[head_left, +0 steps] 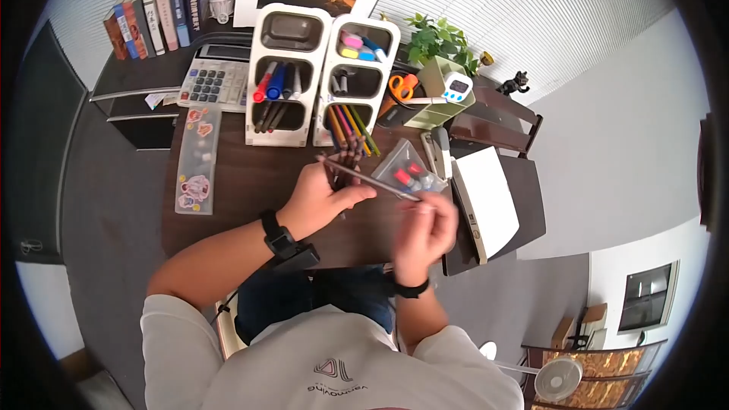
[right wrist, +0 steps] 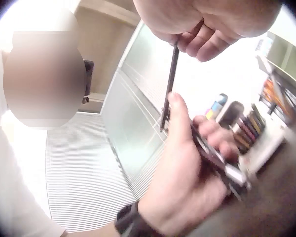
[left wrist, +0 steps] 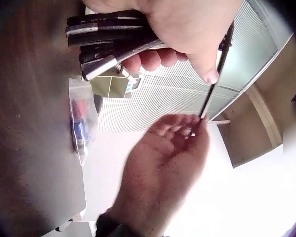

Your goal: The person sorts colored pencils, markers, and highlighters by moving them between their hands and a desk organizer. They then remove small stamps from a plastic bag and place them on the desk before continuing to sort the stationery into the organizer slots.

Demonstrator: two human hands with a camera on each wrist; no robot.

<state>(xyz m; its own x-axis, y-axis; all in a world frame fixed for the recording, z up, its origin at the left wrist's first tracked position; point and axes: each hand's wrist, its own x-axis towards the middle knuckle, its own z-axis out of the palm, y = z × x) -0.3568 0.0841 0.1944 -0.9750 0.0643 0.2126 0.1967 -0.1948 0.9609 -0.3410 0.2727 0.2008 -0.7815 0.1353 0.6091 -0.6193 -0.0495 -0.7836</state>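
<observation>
My left hand (head_left: 307,201) grips a bundle of dark pencils (left wrist: 113,42), whose ends stick out on both sides of the fist. A single dark pencil (head_left: 372,179) slants across between the hands. My right hand (head_left: 425,234) pinches its near end between thumb and fingers, and its other end lies by the left hand's thumb. In the right wrist view this pencil (right wrist: 172,74) runs from the right fingertips down past the left thumb. Just beyond the bundle, coloured pencils (head_left: 351,127) lean out of the lowest opening of the right white organizer (head_left: 323,91).
A clear bag (head_left: 402,171) with red and blue items lies right of the hands, beside a stapler (head_left: 437,152) and a white-topped flat device (head_left: 490,197). On the left are a stickered case (head_left: 197,163) and a calculator (head_left: 213,80). Another white organizer (head_left: 254,68) holds markers.
</observation>
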